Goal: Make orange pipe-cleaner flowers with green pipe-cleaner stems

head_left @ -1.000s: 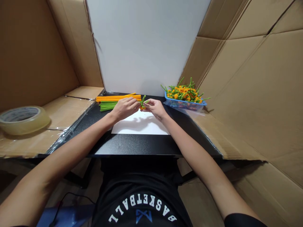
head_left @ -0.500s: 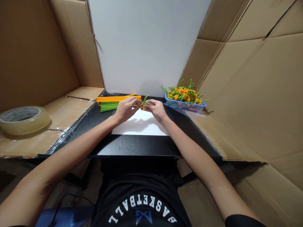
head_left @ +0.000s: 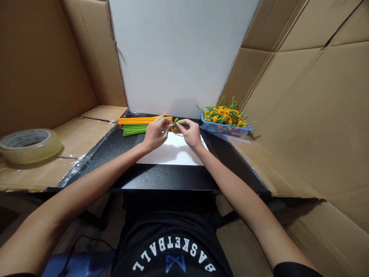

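Between my two hands, above the white sheet (head_left: 173, 152), is a small green and orange pipe-cleaner piece (head_left: 175, 125). My left hand (head_left: 157, 132) pinches it from the left with bent fingers. From the right, my right hand (head_left: 190, 133) closes thumb and fingertips on its green part. The fingers partly cover the piece. Beside my left hand lie orange pipe cleaners (head_left: 135, 120) and, in front of them, green pipe cleaners (head_left: 133, 130).
A blue basket (head_left: 227, 129) full of orange and green pieces stands at the back right of the black table (head_left: 170, 179). A tape roll (head_left: 30, 145) lies on cardboard at left. Cardboard walls flank both sides.
The green strand that stood up from the piece now looks shorter and bent over. My right hand's fingers have shifted slightly, drawn closer together on the green part.
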The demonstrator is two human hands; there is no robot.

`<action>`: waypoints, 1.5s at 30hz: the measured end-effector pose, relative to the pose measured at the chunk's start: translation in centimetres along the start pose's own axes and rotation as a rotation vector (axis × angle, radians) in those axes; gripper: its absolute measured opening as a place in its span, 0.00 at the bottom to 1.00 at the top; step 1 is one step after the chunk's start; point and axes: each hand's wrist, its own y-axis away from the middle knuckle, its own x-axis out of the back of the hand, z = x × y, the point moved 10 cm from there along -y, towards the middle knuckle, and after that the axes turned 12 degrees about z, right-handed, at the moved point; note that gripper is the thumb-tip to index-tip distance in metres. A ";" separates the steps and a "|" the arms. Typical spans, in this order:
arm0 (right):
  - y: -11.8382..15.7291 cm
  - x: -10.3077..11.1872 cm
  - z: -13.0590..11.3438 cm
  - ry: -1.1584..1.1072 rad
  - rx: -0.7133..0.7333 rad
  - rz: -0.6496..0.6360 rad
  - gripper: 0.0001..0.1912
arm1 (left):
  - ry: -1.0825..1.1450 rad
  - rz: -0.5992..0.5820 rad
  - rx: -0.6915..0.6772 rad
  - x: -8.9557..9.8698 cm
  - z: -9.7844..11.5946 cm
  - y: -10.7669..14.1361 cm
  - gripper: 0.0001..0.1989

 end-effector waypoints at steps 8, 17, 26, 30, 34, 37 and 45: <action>1.0 0.2 -2.4 0.166 0.276 0.034 0.12 | 0.436 -0.283 0.696 -4.6 -5.0 2.3 0.13; 1.8 -0.8 -3.6 0.334 0.465 -0.074 0.07 | 0.794 -0.683 0.933 -6.4 -4.1 3.9 0.07; 3.3 -2.4 -4.6 0.517 0.676 -0.280 0.10 | 0.711 -0.901 0.735 -5.7 -3.4 3.7 0.17; 3.1 -2.4 -4.3 0.524 0.651 -0.303 0.11 | 0.702 -0.940 0.756 -6.1 -3.8 4.4 0.16; 1.8 -1.1 -3.5 0.362 0.495 -0.155 0.11 | 0.634 -0.720 0.813 -6.1 -4.9 3.9 0.16; 0.6 0.0 -1.5 0.204 0.255 -0.043 0.17 | 0.516 -0.486 0.797 -5.3 -5.6 3.1 0.18; 0.0 -0.1 1.1 -0.006 -0.009 -0.068 0.26 | 0.402 -0.282 0.772 -3.9 -5.9 2.4 0.13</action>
